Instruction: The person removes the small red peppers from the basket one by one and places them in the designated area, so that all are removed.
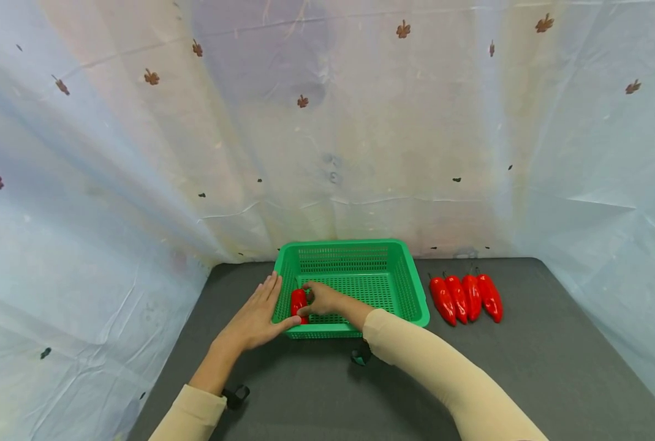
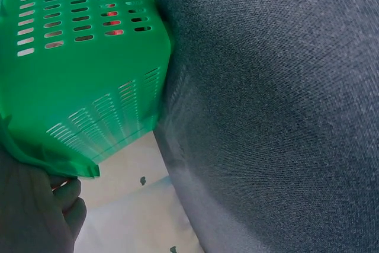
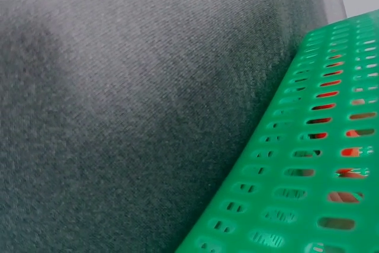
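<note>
A green slotted plastic basket [image 1: 415, 288] stands on the dark table. Inside it, along the left wall, lies a glossy red pepper [image 1: 298, 300] with its stem end away from me. My right hand [image 1: 324, 300] reaches over the front rim, thumb and curled fingers at the pepper's right side, gripping it. My left hand [image 1: 255, 318] rests at the basket's front left corner, fingers straight along the left rim and thumb on the front rim. Slots in the basket wall [image 3: 284, 164] show red and part of the right hand's fingers in the right wrist view.
Several red peppers [image 1: 472, 297] lie side by side on the table [image 1: 526, 367], right of the basket. Pale plastic sheeting [image 1: 360, 135] hangs behind the table and along both sides. A black strap [image 1: 236, 397] is on the left wrist.
</note>
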`<state>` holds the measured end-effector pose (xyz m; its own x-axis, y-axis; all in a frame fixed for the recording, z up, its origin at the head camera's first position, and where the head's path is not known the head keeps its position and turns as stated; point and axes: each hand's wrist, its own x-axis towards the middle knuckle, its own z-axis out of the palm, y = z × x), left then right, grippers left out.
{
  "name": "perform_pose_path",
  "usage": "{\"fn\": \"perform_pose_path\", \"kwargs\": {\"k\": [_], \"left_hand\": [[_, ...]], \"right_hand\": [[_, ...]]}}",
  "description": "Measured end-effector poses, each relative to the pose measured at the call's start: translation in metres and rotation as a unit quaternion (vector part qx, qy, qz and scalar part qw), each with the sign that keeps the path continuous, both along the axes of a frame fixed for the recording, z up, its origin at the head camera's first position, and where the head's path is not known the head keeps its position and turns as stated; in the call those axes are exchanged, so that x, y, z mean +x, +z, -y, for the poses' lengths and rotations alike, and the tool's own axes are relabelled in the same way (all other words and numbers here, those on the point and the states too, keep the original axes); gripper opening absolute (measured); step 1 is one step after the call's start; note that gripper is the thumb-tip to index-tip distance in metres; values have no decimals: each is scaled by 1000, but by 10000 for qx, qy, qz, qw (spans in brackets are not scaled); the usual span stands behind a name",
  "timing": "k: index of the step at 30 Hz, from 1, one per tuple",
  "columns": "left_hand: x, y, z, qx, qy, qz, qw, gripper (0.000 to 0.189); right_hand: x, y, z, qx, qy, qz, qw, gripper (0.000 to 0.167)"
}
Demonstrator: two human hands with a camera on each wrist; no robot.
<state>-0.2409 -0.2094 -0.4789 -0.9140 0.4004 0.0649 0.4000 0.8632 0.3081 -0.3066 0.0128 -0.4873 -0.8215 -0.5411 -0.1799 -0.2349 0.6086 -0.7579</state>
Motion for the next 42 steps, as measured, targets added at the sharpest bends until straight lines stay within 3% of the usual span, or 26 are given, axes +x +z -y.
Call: {"fn": "perform_pose_path", "kwargs": {"k": [23,33,42], "left_hand": [[0,1,0,-32,-44,-52,10000,114],[-1,1,1,-26,-40,-75,10000,113],[-1,1,1,-10,-35,-13,10000,112]], "right_hand": [[1,2,-1,-243,-323,-189,9990,62],[-1,12,-4,-1090,-744,-40,9912,57],[-5,16,-6,-1368,-1219,-248,9827,58]]}}
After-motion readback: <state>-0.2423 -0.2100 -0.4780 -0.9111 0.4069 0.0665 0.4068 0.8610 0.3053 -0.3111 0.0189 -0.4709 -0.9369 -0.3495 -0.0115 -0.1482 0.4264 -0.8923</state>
